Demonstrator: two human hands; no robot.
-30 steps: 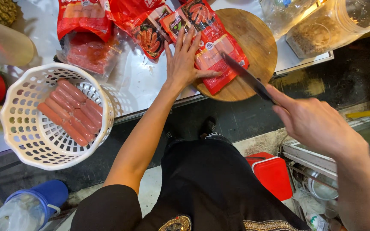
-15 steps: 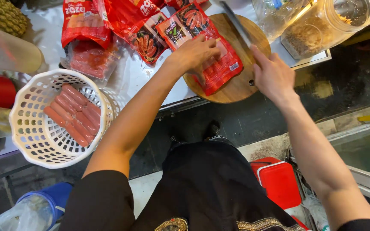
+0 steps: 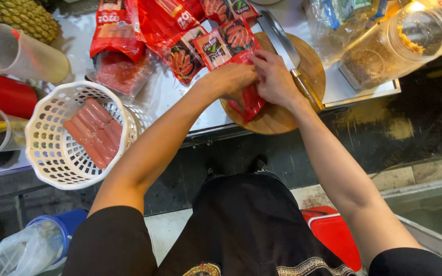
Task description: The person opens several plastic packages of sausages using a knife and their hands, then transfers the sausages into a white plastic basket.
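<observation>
A red sausage packet (image 3: 234, 46) lies on a round wooden cutting board (image 3: 282, 115). My left hand (image 3: 231, 79) and my right hand (image 3: 274, 76) both grip the packet's near end, fingers pinched on the plastic. A knife (image 3: 287, 48) with a wooden handle rests on the board just right of my right hand, blade pointing away. A white perforated basket (image 3: 52, 153) to the left holds several unwrapped sausages (image 3: 93, 130).
More red sausage packets (image 3: 129, 30) lie on the metal counter (image 3: 164, 92). A pineapple (image 3: 24, 18), plastic cup (image 3: 19, 51) and red container (image 3: 1, 92) stand at left. A clear jar (image 3: 405, 46) sits at right. A red box (image 3: 336, 237) and blue bucket (image 3: 72, 225) are on the floor.
My right hand has put the knife down on the board and joined my left hand on the packet. The packet now lies gripped by both hands.
</observation>
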